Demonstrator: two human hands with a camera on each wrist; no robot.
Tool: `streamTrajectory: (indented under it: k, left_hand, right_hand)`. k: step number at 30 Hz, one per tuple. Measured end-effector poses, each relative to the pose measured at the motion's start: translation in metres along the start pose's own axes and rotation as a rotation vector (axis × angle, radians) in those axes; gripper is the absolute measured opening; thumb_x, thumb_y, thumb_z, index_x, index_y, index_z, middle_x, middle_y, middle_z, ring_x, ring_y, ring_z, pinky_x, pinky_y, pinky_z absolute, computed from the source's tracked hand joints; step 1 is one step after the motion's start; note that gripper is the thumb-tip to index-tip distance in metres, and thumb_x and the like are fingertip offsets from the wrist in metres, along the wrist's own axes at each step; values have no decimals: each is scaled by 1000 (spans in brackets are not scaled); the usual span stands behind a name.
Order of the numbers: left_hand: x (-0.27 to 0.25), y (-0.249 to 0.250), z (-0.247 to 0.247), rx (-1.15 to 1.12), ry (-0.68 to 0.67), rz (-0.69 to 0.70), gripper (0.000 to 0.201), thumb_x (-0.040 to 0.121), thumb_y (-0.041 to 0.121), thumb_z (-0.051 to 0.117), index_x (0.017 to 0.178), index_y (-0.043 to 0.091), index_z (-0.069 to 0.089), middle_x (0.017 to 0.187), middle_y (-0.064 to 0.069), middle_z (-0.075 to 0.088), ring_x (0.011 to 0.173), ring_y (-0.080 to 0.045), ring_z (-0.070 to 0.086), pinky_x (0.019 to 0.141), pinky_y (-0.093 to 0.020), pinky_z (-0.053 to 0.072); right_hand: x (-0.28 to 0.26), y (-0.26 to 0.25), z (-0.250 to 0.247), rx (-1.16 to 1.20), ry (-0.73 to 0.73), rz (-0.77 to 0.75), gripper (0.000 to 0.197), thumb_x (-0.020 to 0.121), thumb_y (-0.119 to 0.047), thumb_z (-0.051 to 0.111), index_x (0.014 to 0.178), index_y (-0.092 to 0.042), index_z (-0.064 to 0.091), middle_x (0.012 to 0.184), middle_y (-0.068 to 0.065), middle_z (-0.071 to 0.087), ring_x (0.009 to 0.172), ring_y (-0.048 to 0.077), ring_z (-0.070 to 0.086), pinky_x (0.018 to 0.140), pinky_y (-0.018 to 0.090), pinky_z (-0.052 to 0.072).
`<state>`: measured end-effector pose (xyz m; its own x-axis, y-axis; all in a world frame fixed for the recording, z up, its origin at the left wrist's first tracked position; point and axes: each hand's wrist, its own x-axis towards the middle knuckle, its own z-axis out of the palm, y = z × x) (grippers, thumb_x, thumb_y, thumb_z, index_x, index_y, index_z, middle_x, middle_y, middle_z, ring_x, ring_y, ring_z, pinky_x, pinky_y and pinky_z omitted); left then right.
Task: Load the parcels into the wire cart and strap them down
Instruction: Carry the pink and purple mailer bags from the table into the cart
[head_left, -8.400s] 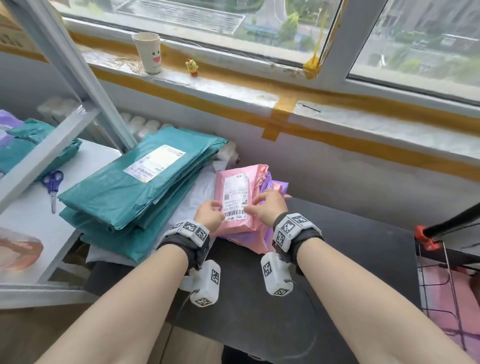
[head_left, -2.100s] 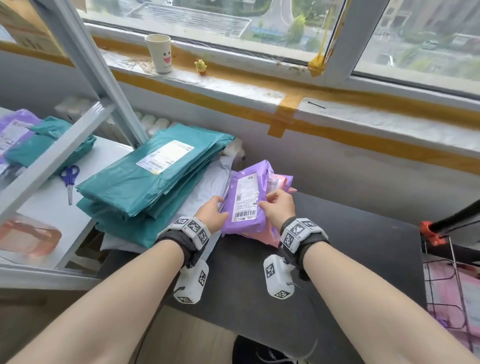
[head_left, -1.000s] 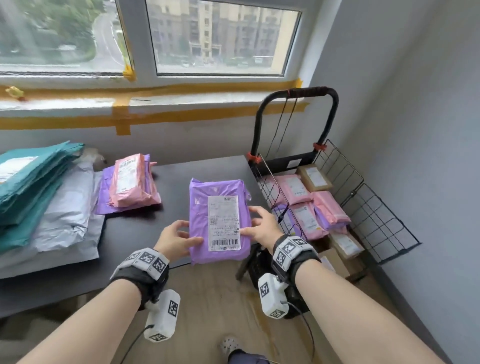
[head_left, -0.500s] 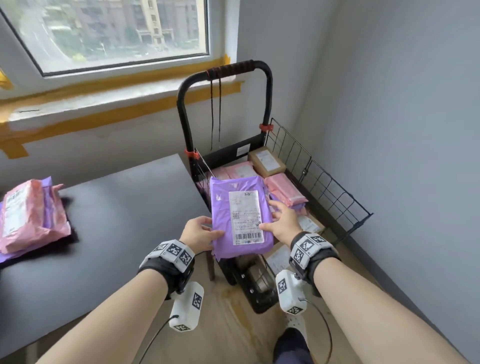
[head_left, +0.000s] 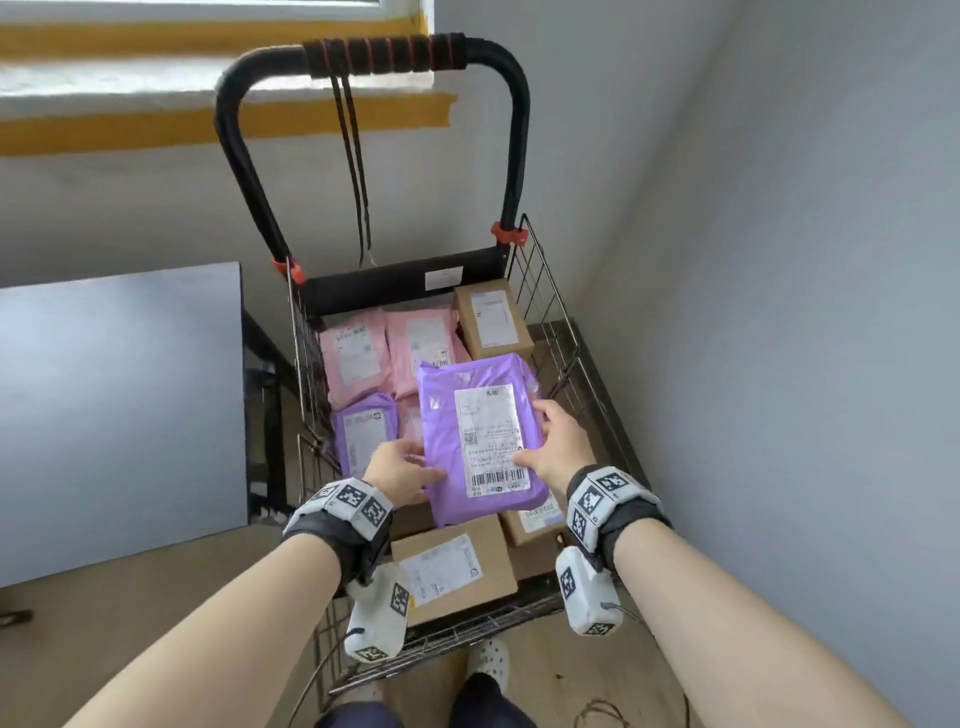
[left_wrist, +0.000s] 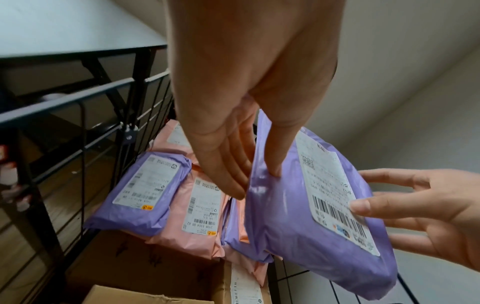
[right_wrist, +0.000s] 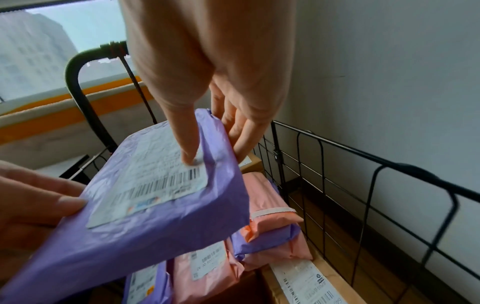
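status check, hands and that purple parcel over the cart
Left hand and right hand both gripping purple parcel. Held above wire cart, not set down. Pink parcels and boxes stacked beneath.

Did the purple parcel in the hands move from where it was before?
Yes. The purple parcel, held by the left hand and right hand, left the black table and now hangs over the wire cart.

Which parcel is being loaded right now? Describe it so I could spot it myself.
Find the black wire cart by the grey wall. Above the parcels inside, both hands hold a purple parcel by its sides. Unlike the smaller purple parcel lying flat, it is held up.
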<state>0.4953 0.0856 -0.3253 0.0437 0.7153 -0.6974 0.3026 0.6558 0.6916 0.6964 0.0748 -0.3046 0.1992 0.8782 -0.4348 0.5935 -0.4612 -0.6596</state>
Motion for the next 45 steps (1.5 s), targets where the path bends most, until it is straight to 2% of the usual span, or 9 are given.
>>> streamTrajectory:
  k: [3, 8, 12, 18, 24, 28, 32, 39, 45]
  left_hand:
    - [24, 6, 23, -21, 20, -32, 26, 80, -4, 68, 99, 5, 53, 78, -4, 54, 74, -24, 58, 46, -22, 53]
    - [77, 10, 49, -83, 49, -94, 27, 78, -8, 69, 101, 1, 57, 87, -12, 60, 73, -27, 61, 60, -35, 57]
    - [122, 10, 63, -52, 57, -110, 33, 76, -9, 70, 107, -4, 57, 80, -7, 58, 84, -27, 60, 67, -37, 56]
    - [180, 7, 77, -45, 23, -157, 25, 77, -11, 68, 92, 4, 56, 78, -9, 58, 69, -21, 58, 71, -40, 54]
    - [213, 2, 85, 57, 18, -130, 32, 80, -5, 67, 110, -2, 57, 84, -9, 60, 70, -20, 59, 57, -24, 55]
    - [221, 2, 93, 93, -8, -125, 40, 83, -7, 62, 122, -6, 54, 101, -18, 62, 82, -26, 61, 56, -23, 56]
    - [222, 0, 94, 174, -13, -109, 34, 83, -4, 62, 117, -6, 57, 86, -11, 62, 67, -19, 60, 55, -22, 56]
    - [209, 0, 84, 239, -2, -76, 39, 81, -1, 61, 120, 1, 57, 95, -14, 66, 73, -23, 59, 75, -38, 55]
    - [164, 8, 59, 365, 70, 38, 33, 84, 1, 54, 117, 5, 58, 90, -8, 64, 70, -18, 56, 65, -25, 46]
  right_hand:
    - [29, 16, -1, -61, -35, 17, 75, 74, -7, 76, 136, -21, 37, 120, 4, 61, 105, 22, 62, 90, 37, 52]
    - [74, 38, 5, -43, -11, 0, 92, 77, -4, 70, 148, -30, 16, 121, -5, 52, 87, 12, 53, 68, 20, 43]
    - [106, 53, 20, -108, -27, 37, 86, 76, -10, 71, 144, -33, 23, 137, 3, 40, 108, 22, 56, 82, 33, 49]
    - [150, 67, 47, -157, -75, 115, 88, 74, -17, 74, 144, -30, 22, 140, 4, 28, 116, 27, 49, 94, 42, 47]
    - [175, 78, 59, -247, -73, 136, 88, 77, -28, 74, 146, -25, 20, 144, 9, 22, 126, 28, 39, 102, 41, 40]
    - [181, 82, 61, -336, -27, 78, 88, 78, -33, 73, 148, -24, 19, 156, 15, -2, 143, 32, 15, 115, 41, 22]
    - [180, 83, 61, -482, 6, -1, 91, 80, -41, 70, 150, -23, 15, 157, 12, -16, 146, 28, -7, 119, 44, 8]
    - [170, 71, 49, -436, -35, 9, 86, 82, -39, 68, 150, -21, 17, 158, 10, 0, 146, 26, 4, 118, 40, 15]
    - [138, 46, 32, -391, -121, -13, 60, 88, -29, 62, 139, -13, 35, 143, 7, 37, 130, 26, 38, 104, 42, 38]
